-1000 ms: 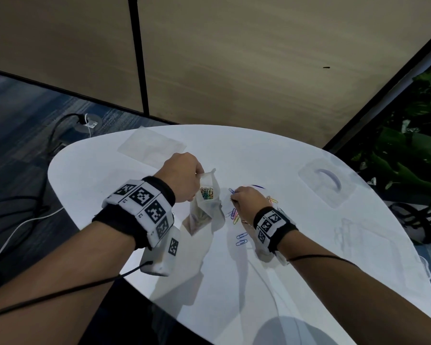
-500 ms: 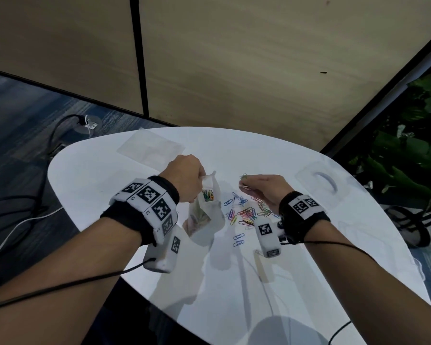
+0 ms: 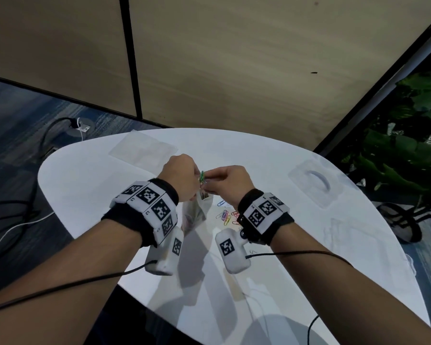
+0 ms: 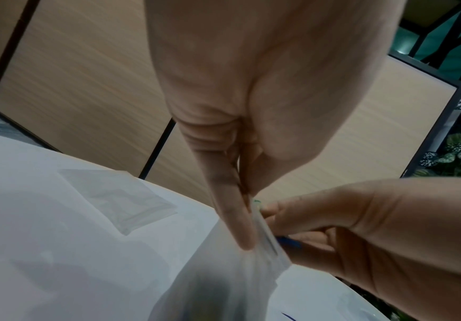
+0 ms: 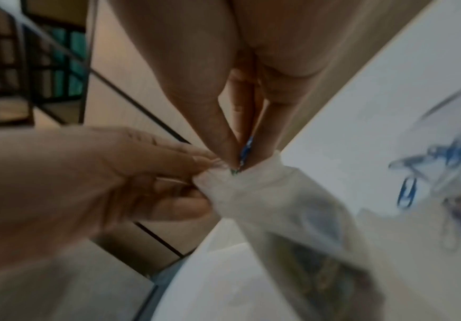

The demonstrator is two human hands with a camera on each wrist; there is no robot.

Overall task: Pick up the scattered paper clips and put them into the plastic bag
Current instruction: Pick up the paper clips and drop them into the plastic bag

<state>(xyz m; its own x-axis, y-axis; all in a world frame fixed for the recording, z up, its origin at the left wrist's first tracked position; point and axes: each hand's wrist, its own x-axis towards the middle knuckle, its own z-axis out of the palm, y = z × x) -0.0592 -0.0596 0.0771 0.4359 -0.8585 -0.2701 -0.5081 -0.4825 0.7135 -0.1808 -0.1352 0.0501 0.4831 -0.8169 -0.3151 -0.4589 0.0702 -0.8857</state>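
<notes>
A small clear plastic bag hangs above the white table with coloured clips showing inside it. My left hand pinches the bag's top edge. My right hand pinches a few paper clips, green and blue, right at the bag's mouth. Several loose coloured paper clips lie on the table just right of the bag, partly hidden by my right wrist.
An empty flat clear bag lies at the table's far left. A clear packet with a curved white piece lies at the right. The table edge is near on the left; cables cross the floor. A plant stands right.
My right hand lifted off the pile of clips with a few of them and moved left and up to the bag's mouth. The left hand kept holding the bag.
</notes>
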